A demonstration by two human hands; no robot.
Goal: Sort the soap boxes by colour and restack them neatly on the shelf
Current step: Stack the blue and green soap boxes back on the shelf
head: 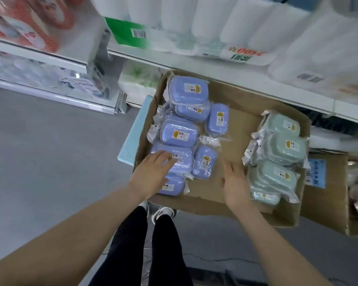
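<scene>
Upside-down red digits are reading about 3400 on the white plastic-wrapped paper-roll pack (246,55); stickers on the lilac plastic soap boxes (179,132) are showing illegible print.

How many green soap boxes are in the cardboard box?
4 green soap boxes show, along the cardboard box's right side: one at the back, one just nearer, a third nearer still, a fourth half under it. Others may be hidden underneath.
</scene>
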